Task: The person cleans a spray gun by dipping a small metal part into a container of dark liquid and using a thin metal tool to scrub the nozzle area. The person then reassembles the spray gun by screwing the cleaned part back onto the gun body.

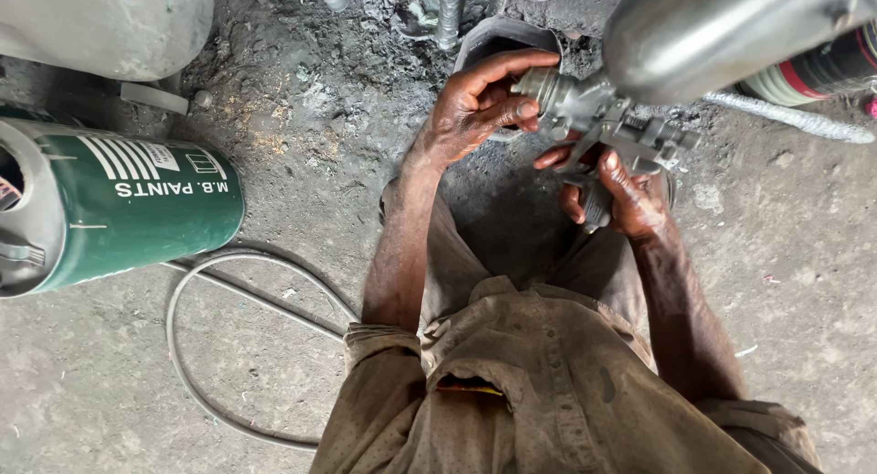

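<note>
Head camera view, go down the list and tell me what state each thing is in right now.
Grey metal spray gun: held up in both hands, metal cup attached.
Left hand: fingers closed on the gun's front end.
Right hand: wrapped around the gun's handle.
Green cylindrical paint can: lying on its side.
Grey hose: looped on the floor.

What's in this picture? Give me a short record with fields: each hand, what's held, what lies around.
left hand: grips the front of the spray gun
right hand: wrapped round the gun's handle
cup: metal, attached above the gun
can: green, lying on its side at left
hose: grey, looped on the floor
shirt: brown, dusty
</note>
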The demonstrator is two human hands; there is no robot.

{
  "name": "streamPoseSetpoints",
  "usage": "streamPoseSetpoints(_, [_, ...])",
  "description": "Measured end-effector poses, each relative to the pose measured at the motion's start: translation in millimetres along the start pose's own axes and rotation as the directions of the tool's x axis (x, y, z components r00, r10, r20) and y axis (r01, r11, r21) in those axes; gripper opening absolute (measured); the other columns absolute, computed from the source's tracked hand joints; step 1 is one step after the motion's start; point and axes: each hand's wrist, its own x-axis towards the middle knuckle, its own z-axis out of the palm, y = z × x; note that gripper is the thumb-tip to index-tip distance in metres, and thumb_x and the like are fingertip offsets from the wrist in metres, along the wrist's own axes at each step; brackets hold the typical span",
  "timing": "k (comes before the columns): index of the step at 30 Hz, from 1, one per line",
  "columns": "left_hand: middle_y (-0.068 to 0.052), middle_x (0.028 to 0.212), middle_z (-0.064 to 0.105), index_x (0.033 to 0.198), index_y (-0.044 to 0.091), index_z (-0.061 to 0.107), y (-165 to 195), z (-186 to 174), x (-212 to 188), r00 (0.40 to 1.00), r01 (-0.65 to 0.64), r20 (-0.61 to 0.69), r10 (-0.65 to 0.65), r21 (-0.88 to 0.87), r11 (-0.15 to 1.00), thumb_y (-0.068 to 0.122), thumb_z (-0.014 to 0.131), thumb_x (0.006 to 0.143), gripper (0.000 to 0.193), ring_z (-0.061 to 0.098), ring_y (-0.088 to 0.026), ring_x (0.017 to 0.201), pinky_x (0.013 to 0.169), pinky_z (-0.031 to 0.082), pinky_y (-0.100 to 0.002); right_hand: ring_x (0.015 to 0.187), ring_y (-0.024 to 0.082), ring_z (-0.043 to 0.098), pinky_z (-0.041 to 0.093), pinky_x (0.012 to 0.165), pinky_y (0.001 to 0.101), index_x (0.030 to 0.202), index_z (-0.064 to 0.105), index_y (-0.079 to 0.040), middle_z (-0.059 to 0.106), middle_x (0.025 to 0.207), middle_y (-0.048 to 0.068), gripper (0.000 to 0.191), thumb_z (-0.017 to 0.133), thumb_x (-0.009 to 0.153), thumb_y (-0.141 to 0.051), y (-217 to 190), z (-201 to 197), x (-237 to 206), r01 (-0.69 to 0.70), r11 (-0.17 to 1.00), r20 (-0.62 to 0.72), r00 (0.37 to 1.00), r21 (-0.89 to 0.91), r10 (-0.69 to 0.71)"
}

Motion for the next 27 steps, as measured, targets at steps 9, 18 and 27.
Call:
streamPoseSetpoints(9, [-0.006, 0.140, 0.065, 0.145, 0.015, 0.062, 33, 16, -8, 0.999, -0.053, 0.015, 0.052, 0.094, 0.994, 0.010, 0.077, 0.104, 0.044, 0.073, -0.015, 0.118, 0.099, 0.071, -0.031, 0.058, 0.020, 0.064, 0.055, 0.049, 0.0315, 0.144, 0.050, 0.004, 0.067, 0.126, 0.030, 0.059, 0.057, 0.112, -0.045, 0, 5, -11, -0.046, 0.965, 0.100, 0.995, 0.257, 0.021])
streamPoseSetpoints(18, [-0.005, 0.149, 0.058, 0.136, 0.017, 0.067, 53, 26, -4, 0.998, -0.057, 0.024, 0.053, 0.225, 0.973, 0.002, 0.076, 0.102, 0.039, 0.065, -0.019, 0.122, 0.096, 0.060, -0.030, 0.056, 0.017, 0.061, 0.053, 0.049, 0.0280, 0.153, 0.042, 0.001, 0.063, 0.131, 0.033, 0.067, 0.043, 0.114, -0.053, 15, 5, -23, -0.097, 0.886, 0.131, 0.991, 0.453, 0.041])
streamPoseSetpoints(27, [0.000, 0.141, 0.065, 0.151, 0.020, 0.057, 58, 30, -15, 0.997, -0.081, 0.016, 0.082, 0.389, 0.917, 0.020, 0.082, 0.099, 0.057, 0.071, -0.013, 0.121, 0.106, 0.067, -0.031, 0.056, 0.017, 0.056, 0.050, 0.048, 0.0296, 0.148, 0.045, 0.006, 0.061, 0.129, 0.033, 0.073, 0.052, 0.109, -0.056, 10, 1, -27, -0.083, 0.931, 0.145, 0.989, 0.357, 0.032])
